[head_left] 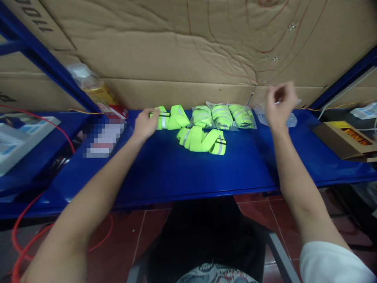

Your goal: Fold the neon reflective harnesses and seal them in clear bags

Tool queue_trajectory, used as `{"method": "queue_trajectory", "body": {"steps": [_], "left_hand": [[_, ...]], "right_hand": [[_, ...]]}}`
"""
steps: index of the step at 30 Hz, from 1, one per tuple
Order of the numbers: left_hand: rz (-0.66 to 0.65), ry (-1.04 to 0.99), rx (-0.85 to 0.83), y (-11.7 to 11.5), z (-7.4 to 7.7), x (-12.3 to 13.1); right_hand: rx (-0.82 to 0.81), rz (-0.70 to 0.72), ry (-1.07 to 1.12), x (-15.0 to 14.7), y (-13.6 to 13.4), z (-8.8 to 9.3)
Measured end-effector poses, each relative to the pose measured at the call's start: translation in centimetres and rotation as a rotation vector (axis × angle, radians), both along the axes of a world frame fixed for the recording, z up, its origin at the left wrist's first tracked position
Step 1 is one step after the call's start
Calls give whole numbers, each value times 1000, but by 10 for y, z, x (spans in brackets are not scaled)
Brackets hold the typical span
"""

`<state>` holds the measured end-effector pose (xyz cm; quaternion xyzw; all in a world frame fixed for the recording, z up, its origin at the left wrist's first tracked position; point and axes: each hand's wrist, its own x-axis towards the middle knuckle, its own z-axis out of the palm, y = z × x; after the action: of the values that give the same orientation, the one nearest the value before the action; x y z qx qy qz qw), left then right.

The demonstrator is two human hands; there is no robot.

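Note:
My left hand point(146, 122) is closed around the left end of a folded neon-yellow reflective strap point(178, 117) with a black buckle. Just right of it, a second loose reflective strap point(200, 139) lies folded on the blue shelf point(188, 173). Behind that stand three wrapped straps in clear bags point(222, 117), side by side against the cardboard. Raised above clear plastic bags point(291, 120) at the right, my right hand point(281, 103) is blurred, its fingers curled together in a pinch. Whatever is between those fingers is too smeared to make out.
A cardboard wall point(147, 51) closes off the back. On the left are a bottle with yellow contents point(97, 88), a pixelated flat item point(104, 137) and a red hose point(22, 239). An open carton with orange packets point(347, 137) sits at the right.

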<state>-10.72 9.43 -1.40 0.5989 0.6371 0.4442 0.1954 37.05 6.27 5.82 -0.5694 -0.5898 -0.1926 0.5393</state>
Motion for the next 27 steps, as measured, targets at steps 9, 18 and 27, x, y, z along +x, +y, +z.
{"method": "queue_trajectory", "body": {"steps": [9,18,27], "left_hand": [[-42,368,402,-29,1,30],[-936,703,664,-92,20,94],[-795,934,535,-90,22,91]], "right_hand": [[-354,573,-783,-118,-4,-50],[-215,669,-363,-122,5,-60],[-153,851,603,-93,17,-45]]}}
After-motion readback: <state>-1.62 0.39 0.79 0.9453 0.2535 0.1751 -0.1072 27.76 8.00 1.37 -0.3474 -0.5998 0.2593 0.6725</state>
